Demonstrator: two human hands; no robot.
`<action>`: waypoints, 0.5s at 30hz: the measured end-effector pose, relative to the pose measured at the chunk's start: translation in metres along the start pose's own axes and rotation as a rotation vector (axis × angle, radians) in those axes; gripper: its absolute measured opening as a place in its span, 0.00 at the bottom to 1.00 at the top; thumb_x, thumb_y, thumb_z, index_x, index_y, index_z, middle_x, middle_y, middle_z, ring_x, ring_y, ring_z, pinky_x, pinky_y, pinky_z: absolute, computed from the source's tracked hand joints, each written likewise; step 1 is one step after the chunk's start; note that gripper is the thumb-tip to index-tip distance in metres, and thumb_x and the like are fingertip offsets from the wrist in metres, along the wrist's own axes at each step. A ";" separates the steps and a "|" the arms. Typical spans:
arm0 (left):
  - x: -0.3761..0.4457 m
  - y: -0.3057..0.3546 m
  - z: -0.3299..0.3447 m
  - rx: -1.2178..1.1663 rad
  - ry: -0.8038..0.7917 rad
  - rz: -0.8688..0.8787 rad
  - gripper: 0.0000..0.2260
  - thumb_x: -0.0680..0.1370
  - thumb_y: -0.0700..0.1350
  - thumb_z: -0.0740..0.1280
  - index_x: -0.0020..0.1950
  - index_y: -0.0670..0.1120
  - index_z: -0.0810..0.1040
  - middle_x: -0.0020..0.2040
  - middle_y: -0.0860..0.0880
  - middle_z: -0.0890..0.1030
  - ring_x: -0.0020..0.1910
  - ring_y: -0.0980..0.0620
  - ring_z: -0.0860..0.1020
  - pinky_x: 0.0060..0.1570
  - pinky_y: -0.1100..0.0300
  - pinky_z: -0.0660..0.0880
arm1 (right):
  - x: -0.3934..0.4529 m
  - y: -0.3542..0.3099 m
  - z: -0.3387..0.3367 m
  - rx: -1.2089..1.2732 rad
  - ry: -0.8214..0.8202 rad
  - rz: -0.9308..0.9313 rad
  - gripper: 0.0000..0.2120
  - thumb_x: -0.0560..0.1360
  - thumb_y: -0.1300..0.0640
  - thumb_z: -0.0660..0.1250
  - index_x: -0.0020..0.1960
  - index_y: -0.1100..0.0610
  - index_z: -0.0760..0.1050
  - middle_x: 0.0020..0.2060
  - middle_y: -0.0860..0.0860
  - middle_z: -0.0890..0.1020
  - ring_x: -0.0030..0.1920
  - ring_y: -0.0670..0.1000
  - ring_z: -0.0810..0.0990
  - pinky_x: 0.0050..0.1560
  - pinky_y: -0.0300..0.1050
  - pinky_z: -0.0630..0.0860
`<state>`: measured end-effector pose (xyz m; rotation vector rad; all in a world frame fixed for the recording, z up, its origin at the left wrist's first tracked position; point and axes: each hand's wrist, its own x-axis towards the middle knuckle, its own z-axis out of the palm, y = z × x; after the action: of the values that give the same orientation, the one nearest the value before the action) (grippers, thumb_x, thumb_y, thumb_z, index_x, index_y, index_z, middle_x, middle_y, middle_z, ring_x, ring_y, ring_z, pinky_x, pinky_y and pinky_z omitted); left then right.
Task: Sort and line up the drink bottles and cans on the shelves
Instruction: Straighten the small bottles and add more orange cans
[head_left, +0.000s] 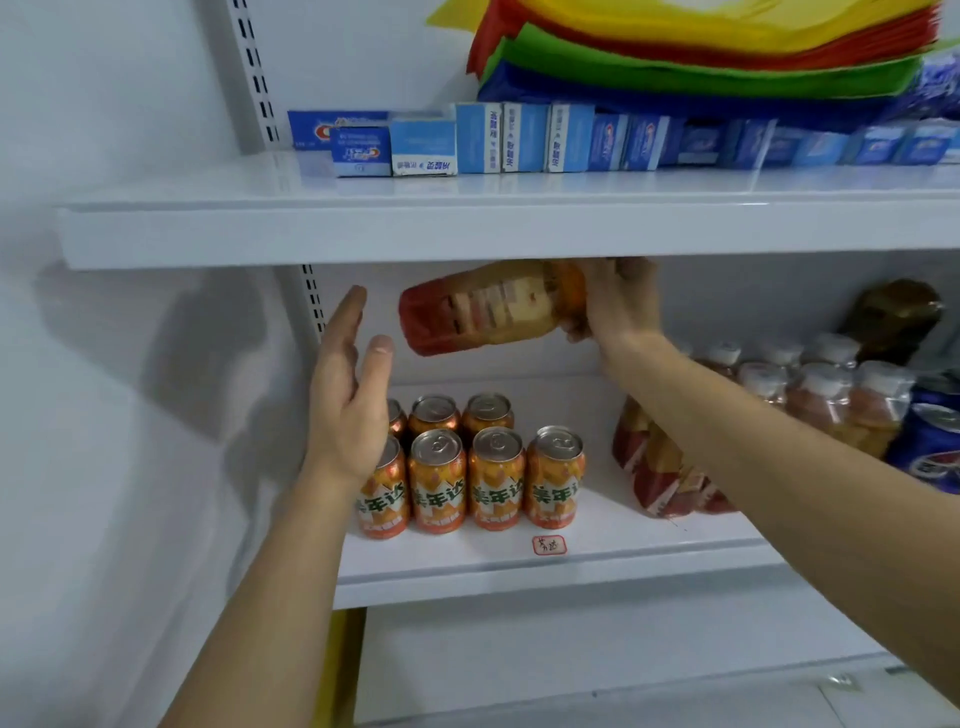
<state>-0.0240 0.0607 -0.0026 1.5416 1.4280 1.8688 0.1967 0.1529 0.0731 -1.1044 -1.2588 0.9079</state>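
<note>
The right hand (618, 301) grips a tilted bottle (493, 306) at frame centre; the left hand (348, 395) waits spread. A slip risks toppling the cans (467, 467) below.

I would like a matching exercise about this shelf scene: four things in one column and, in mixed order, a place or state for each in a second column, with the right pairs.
Things:
1. orange cans
2. tilted bottle
3. toothpaste boxes
4. left hand

Places or states:
A. on the upper shelf, under a stack of coloured sheets
B. open, holding nothing, just left of the bottle's base
C. held nearly sideways in the right hand, above the lower shelf
D. standing upright in rows on the lower shelf

Pairs: 1-D, 2-C, 3-A, 4-B
</note>
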 end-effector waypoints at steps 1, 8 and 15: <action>-0.004 0.008 0.010 -0.057 0.012 -0.033 0.27 0.81 0.55 0.60 0.79 0.49 0.64 0.78 0.52 0.68 0.77 0.57 0.66 0.78 0.53 0.62 | -0.014 -0.007 -0.012 0.060 -0.006 0.033 0.11 0.83 0.54 0.62 0.53 0.61 0.77 0.34 0.59 0.80 0.23 0.54 0.74 0.23 0.42 0.71; -0.082 0.069 0.094 -0.418 0.104 -0.094 0.15 0.79 0.58 0.66 0.64 0.58 0.79 0.67 0.47 0.79 0.67 0.44 0.78 0.64 0.38 0.76 | -0.101 -0.035 -0.133 0.106 -0.117 0.080 0.10 0.82 0.53 0.66 0.55 0.59 0.80 0.32 0.56 0.82 0.23 0.52 0.76 0.21 0.42 0.72; -0.177 0.150 0.248 -0.567 -0.047 -0.047 0.13 0.81 0.57 0.66 0.63 0.55 0.77 0.67 0.45 0.78 0.62 0.38 0.79 0.44 0.36 0.82 | -0.145 -0.049 -0.342 -0.077 -0.002 0.061 0.10 0.83 0.48 0.64 0.53 0.53 0.80 0.36 0.51 0.82 0.28 0.48 0.80 0.24 0.42 0.72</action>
<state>0.3051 -0.0212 0.0047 1.2428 0.7980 1.9641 0.5153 -0.0426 0.0924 -1.2086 -1.2763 0.9123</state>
